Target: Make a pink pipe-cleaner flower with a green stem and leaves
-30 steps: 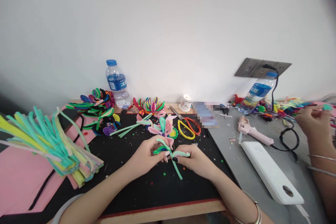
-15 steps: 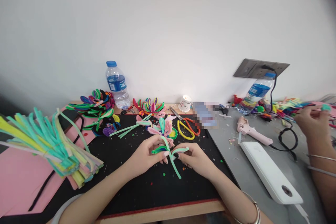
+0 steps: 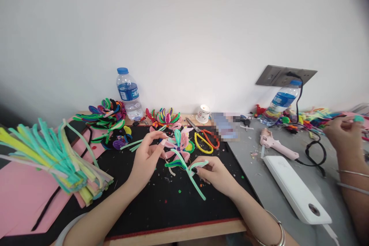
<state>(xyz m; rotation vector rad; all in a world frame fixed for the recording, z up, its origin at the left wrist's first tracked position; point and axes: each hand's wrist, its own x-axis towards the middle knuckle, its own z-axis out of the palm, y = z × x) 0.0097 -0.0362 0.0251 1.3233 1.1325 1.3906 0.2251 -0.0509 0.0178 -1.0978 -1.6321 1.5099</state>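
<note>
My right hand (image 3: 215, 175) is closed on a mint-green pipe cleaner stem (image 3: 190, 178), where a pale green looped leaf (image 3: 199, 163) joins it. A darker green and blue looped leaf (image 3: 175, 164) sticks out on the stem's left side. Up at the far end of the stem, my left hand (image 3: 148, 157) pinches with thumb and forefinger; the very tip is hidden there. Just behind lies a pink and mint pipe cleaner flower (image 3: 180, 144) on the black mat (image 3: 150, 207). Yellow and orange-handled scissors (image 3: 204, 141) rest to its right.
Bundled pipe cleaners (image 3: 54, 153) lie on pink sheets (image 3: 23, 196) at left. Along the wall stand a water bottle (image 3: 128, 94) and a paper cup (image 3: 203, 114). At right are a glue gun (image 3: 276, 146), a white power bank (image 3: 296, 188) and another person's hand (image 3: 343, 132).
My left hand has moved from the leaf joint up and left to the stem's far end. The stem's near end has shifted slightly right. My right hand keeps its hold.
</note>
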